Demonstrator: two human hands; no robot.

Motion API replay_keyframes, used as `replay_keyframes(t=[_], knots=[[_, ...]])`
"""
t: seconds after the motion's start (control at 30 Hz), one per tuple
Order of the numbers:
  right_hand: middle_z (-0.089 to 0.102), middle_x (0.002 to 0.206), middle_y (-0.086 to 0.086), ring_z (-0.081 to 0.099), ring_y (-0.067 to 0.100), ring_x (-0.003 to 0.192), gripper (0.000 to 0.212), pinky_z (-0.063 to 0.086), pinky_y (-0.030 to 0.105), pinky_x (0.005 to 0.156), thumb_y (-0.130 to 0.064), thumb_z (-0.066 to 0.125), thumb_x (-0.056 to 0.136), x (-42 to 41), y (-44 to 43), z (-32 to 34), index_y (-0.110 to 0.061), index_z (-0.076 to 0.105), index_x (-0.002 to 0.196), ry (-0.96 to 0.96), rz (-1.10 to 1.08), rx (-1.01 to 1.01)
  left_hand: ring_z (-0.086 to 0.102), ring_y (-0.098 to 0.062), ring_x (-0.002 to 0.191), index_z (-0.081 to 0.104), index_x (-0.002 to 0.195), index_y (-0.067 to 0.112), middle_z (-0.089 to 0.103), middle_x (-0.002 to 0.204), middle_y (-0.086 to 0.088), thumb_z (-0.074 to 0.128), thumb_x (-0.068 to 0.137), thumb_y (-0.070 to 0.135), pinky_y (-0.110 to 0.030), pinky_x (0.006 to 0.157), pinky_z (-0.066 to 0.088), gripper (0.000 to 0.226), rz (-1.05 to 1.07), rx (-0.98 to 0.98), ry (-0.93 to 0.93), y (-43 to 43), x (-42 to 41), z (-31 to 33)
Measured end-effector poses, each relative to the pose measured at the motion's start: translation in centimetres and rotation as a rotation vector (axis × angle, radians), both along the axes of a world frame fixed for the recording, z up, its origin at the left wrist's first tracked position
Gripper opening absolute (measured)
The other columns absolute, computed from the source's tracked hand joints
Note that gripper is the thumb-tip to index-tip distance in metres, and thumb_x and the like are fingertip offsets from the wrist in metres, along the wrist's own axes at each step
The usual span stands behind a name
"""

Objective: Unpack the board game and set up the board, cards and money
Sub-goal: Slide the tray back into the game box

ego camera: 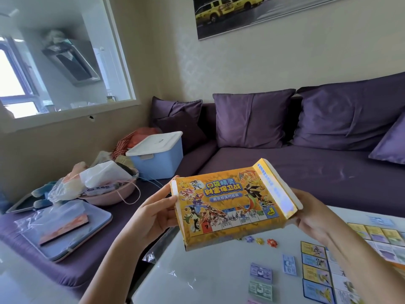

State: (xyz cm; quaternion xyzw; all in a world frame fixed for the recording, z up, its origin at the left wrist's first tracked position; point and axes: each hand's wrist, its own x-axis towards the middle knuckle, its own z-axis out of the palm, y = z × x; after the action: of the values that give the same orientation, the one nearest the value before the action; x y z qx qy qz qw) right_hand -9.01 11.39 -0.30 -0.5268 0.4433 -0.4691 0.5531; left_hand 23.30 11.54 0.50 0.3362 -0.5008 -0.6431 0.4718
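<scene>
The box (pixel 230 205) is up in the air over the near-left part of the counter (pixel 208 270), held level between both hands with its printed yellow face toward the camera. The left hand (pixel 153 213) has its grip closed round the box's left end, thumb on the front and fingers curled behind. The right hand (pixel 311 216) grips the right end from below, just under an end flap that stands open. The flap at the left end looks open too.

Most of the unpacking seems done. Small stacks of money (pixel 261 272) lie on the counter below the box, a column of cards (pixel 315 270) sits to their right, and the board (pixel 372 235) is spread at the far right edge of the view. Three little tokens (pixel 259 240) rest just under the box.

The step in hand looks like checking or emptying the box. Whether anything is left inside cannot be told from here. The next move would call for tipping it or looking in at an open end, then setting it aside, perhaps on the sofa (pixel 285 167), clear of the pieces laid out.
</scene>
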Motion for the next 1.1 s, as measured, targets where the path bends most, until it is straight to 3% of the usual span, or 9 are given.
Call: replay_keyframes(t=[0.13, 0.27, 0.5, 0.57, 0.63, 0.7, 0.83, 0.9, 1.1], knots=[[0.073, 0.069, 0.006, 0.067, 0.011, 0.056, 0.046, 0.045, 0.017, 0.039, 0.028, 0.036, 0.085, 0.2, -0.1, -0.3, -0.007, 0.065, 0.093, -0.041, 0.017, -0.034, 0.069, -0.033, 0.092, 0.046, 0.138, 0.025, 0.063, 0.122, -0.02, 0.091, 0.055, 0.029, -0.038, 0.064, 0.059, 0.095, -0.031, -0.019, 0.018, 0.1, 0.2, -0.1], [0.073, 0.074, 0.006, 0.068, 0.011, 0.06, 0.038, 0.045, 0.016, 0.04, 0.021, 0.035, 0.092, 0.4, -0.5, -0.8, -0.003, 0.063, 0.1, -0.049, 0.014, -0.03, 0.066, -0.035, 0.101, 0.041, 0.141, 0.03, 0.058, 0.129, -0.02, 0.088, 0.062, 0.03, -0.042, 0.07, 0.059, 0.091, -0.058, -0.044, 0.031, 0.1, 0.2, -0.1], [0.076, 0.082, 0.004, 0.072, 0.016, 0.071, 0.028, 0.059, 0.027, 0.056, 0.004, 0.043, 0.097, 0.9, -0.5, -2.2, -0.013, 0.065, 0.099, -0.027, -0.048, -0.018, 0.066, -0.033, 0.103, 0.024, 0.142, 0.047, 0.062, 0.125, -0.013, 0.087, 0.06, 0.039, -0.042, 0.07, 0.059, 0.104, -0.052, -0.073, -0.031, 0.3, -1.0, 0.3], [0.076, 0.082, 0.001, 0.072, 0.016, 0.07, 0.024, 0.059, 0.027, 0.057, -0.003, 0.044, 0.098, 1.0, -0.6, -2.4, -0.017, 0.064, 0.099, -0.057, -0.08, -0.006, 0.066, -0.034, 0.103, 0.027, 0.141, 0.048, 0.061, 0.127, -0.014, 0.088, 0.059, 0.035, -0.043, 0.07, 0.059, 0.104, -0.055, -0.075, -0.036, 0.2, -1.1, 0.7], [0.076, 0.08, -0.001, 0.072, 0.016, 0.069, 0.022, 0.058, 0.027, 0.055, -0.005, 0.045, 0.098, 1.1, -0.7, -2.5, -0.017, 0.063, 0.099, -0.094, -0.099, -0.01, 0.065, -0.036, 0.104, 0.032, 0.14, 0.045, 0.061, 0.126, -0.014, 0.083, 0.067, 0.026, -0.044, 0.069, 0.059, 0.091, -0.032, -0.075, -0.031, 0.2, -1.2, 1.1], [0.075, 0.074, -0.002, 0.071, 0.014, 0.063, 0.023, 0.057, 0.025, 0.05, -0.003, 0.043, 0.098, 1.2, -0.8, -2.4, -0.016, 0.062, 0.096, -0.118, -0.12, -0.008, 0.065, -0.037, 0.102, 0.036, 0.139, 0.041, 0.063, 0.124, -0.015, 0.065, 0.078, 0.018, -0.043, 0.067, 0.059, 0.072, 0.003, -0.076, -0.031, 0.3, -1.3, 1.3], [0.074, 0.075, 0.001, 0.071, 0.013, 0.064, 0.031, 0.054, 0.023, 0.046, 0.007, 0.039, 0.098, 1.2, -1.0, -2.3, -0.012, 0.063, 0.101, -0.113, -0.106, 0.04, 0.07, -0.033, 0.083, 0.046, 0.134, 0.024, 0.068, 0.108, -0.017, 0.051, 0.092, 0.003, -0.039, 0.056, 0.059, 0.047, 0.136, -0.077, -0.077, 0.2, -1.9, 0.9], [0.074, 0.078, 0.001, 0.071, 0.011, 0.066, 0.032, 0.053, 0.021, 0.047, 0.008, 0.037, 0.098, 1.1, -1.0, -2.3, -0.013, 0.062, 0.102, -0.126, -0.114, 0.071, 0.07, -0.031, 0.078, 0.046, 0.135, 0.018, 0.068, 0.103, -0.02, 0.047, 0.094, 0.008, -0.036, 0.053, 0.058, 0.042, 0.181, -0.074, -0.071, 0.2, -2.2, 0.7], [0.074, 0.072, 0.001, 0.071, 0.015, 0.066, 0.02, 0.054, 0.021, 0.047, 0.002, 0.043, 0.098, 1.2, -1.2, -2.6, -0.011, 0.057, 0.103, -0.194, -0.139, 0.107, 0.07, -0.029, 0.089, 0.036, 0.137, 0.044, 0.069, 0.114, -0.012, 0.053, 0.081, 0.025, -0.038, 0.061, 0.06, 0.062, 0.1, -0.037, -0.04, 0.5, -2.2, 1.2]])
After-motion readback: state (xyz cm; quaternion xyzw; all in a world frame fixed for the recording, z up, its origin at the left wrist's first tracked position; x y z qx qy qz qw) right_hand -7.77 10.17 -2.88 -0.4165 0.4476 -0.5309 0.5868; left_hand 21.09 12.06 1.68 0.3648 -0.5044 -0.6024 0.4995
